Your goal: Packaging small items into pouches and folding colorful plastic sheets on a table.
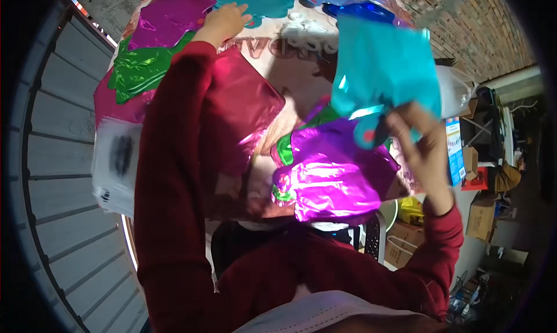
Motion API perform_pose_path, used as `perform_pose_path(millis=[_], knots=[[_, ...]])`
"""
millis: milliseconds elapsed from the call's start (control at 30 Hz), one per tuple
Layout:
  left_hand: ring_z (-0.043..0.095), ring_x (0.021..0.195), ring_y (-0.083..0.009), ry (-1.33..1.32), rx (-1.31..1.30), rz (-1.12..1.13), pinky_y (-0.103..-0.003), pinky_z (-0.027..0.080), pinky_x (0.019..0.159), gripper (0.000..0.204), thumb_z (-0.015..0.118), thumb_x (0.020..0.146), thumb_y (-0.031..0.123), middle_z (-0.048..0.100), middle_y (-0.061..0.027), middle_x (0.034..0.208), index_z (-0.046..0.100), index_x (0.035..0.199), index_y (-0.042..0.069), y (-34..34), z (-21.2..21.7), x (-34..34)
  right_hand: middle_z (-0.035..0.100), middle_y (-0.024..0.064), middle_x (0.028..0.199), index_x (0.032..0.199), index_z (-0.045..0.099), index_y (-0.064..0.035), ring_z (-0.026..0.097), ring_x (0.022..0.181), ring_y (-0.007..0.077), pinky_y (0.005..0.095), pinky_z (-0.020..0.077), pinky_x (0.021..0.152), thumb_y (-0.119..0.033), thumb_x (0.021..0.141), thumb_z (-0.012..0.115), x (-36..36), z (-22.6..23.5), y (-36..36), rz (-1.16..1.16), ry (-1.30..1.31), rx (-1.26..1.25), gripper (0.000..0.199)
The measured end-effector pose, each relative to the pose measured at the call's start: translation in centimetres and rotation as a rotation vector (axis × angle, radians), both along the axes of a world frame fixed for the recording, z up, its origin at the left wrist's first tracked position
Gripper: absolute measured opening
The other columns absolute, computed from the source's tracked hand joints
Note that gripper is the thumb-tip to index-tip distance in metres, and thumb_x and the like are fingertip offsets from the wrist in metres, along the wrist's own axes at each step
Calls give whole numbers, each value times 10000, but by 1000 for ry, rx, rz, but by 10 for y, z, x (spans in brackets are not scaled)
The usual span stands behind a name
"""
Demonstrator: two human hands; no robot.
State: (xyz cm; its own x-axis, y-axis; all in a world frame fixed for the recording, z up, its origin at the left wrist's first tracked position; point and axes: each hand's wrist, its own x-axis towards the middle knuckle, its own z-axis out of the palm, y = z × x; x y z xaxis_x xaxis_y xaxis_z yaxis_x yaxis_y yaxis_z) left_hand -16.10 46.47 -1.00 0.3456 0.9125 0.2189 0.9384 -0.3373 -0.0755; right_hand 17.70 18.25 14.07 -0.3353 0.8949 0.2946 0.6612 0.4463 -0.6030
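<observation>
Up at the right, my right hand pinches the lower end of a flat, shiny teal foil piece, which looks like an uninflated foil balloon. Motion blurs that hand a little. At the far left my left hand reaches out, fingers stretched, over the edges of a purple foil piece and a teal one. Beneath my left forearm lie a green foil piece and a large dark red one. A bright magenta foil piece lies close to me.
Blue foil pieces lie along the table's far side. A stack of clear plastic bags sits at the left edge, and another clear bag is at the right. Cardboard boxes stand on the floor at right. A ribbed metal wall runs along the left.
</observation>
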Motion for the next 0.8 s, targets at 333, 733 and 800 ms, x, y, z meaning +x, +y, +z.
perform_pose_path(millis=[333, 733, 800], knots=[[493, 1188, -340, -436, 273, -309, -423, 399, 987, 346, 609, 853, 242, 553, -188, 1233, 605, 1140, 50, -143, 47, 41, 637, 187, 871, 921, 635, 41, 627, 747, 340, 350, 493, 669, -177, 837, 674, -11, -90, -82, 77, -50, -252, 237], [459, 1245, -266, -303, 146, -768, -409, 401, 993, 441, 468, 863, 162, 464, -120, 1365, 494, 1300, 109, -415, 6, 175, 613, 176, 900, 987, 624, -19, 562, 886, 349, 428, 448, 770, -291, 878, 593, 44, -111, 55, -67, -464, 101, 294], [464, 1242, -285, -323, 153, -635, -409, 400, 995, 453, 479, 861, 154, 462, -140, 1362, 482, 1310, 97, -412, 2, 183, 615, 170, 853, 938, 624, -32, 573, 837, 354, 434, 458, 742, -350, 853, 609, 35, -114, 50, -41, -427, 157, 329]])
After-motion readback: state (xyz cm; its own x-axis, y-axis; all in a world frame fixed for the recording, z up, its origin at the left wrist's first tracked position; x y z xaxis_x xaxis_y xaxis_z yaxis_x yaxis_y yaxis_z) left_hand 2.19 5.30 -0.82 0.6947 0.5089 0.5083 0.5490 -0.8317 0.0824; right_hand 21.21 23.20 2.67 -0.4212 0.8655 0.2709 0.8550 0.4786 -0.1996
